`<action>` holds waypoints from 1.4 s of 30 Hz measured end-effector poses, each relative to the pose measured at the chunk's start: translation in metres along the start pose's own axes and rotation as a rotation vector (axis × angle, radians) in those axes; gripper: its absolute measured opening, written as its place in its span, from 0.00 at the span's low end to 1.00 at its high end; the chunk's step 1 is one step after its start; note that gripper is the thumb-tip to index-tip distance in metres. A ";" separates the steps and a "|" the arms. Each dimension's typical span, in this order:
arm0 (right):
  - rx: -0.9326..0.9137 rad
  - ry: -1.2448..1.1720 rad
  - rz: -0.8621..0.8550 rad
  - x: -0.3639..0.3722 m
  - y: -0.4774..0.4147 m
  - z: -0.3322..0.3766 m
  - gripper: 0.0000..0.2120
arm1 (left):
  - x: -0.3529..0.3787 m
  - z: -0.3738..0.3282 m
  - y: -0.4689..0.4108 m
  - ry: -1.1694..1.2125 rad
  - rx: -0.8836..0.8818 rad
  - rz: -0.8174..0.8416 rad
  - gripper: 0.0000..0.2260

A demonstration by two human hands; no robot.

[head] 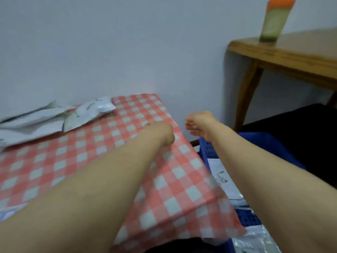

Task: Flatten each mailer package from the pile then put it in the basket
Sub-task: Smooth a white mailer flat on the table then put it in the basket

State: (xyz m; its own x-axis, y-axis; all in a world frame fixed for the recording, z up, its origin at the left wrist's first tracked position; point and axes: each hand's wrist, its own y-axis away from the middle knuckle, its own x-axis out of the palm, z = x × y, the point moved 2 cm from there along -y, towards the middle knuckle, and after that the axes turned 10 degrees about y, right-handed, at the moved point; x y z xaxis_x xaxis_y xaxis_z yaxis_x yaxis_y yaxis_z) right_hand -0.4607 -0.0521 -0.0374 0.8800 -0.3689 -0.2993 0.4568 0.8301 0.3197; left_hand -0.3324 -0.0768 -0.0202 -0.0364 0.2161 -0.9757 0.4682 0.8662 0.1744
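Head camera is showing everything softened by blur, so print on the packages is not readable. The left hand (161,132) is reaching forward over the far right part of the table (91,152), which is wearing a red-and-white checked cloth. Its back is facing the camera and its fingers are lying beyond it out of sight, so I cannot tell whether that grip is apart or together. The right hand (198,125) is hanging past the table's right edge, above the far end of the blue basket (207,148), wrist bent down. Its grip is looking loosely curled, with nothing in it. Both forearms are stretching out from the bottom corners and are running roughly side by side.

The pile of mailer packages (54,117) is sitting at the table's far left, crumpled and white, with the frame's left edge cutting it off. The right forearm and the table edge are covering most of the basket. Flat mailers (221,176) are lying inside it. Behind, a wooden side table (291,52) is carrying an orange-capped bottle (275,21), cropped at the top.
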 end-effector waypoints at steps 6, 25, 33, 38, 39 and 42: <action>-0.125 0.130 0.168 0.131 0.008 0.057 0.05 | -0.031 0.132 0.024 0.087 -0.188 -0.113 0.15; -0.768 1.457 0.014 0.382 -0.067 0.130 0.43 | -0.042 0.423 0.001 -0.124 -0.506 -0.332 0.48; -0.813 1.569 -0.076 0.379 -0.078 0.127 0.23 | -0.045 0.423 0.000 -0.145 -0.398 -0.417 0.21; -0.800 1.245 -0.037 0.321 -0.067 0.118 0.17 | -0.061 0.390 0.020 -0.087 -0.384 -0.465 0.21; -0.778 1.116 0.039 0.300 -0.055 0.114 0.16 | -0.066 0.373 0.027 -0.081 -0.369 -0.463 0.21; -0.679 0.764 0.265 0.255 -0.019 0.095 0.14 | -0.067 0.336 0.043 -0.115 -0.332 -0.465 0.20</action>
State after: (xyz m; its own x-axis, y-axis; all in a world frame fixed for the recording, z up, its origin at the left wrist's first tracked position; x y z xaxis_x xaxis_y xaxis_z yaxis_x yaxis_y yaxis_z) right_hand -0.2323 -0.2015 -0.0341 0.5166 0.0240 -0.8559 -0.1150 0.9925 -0.0415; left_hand -0.0134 -0.2058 0.0077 -0.0668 -0.2548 -0.9647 0.1240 0.9572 -0.2615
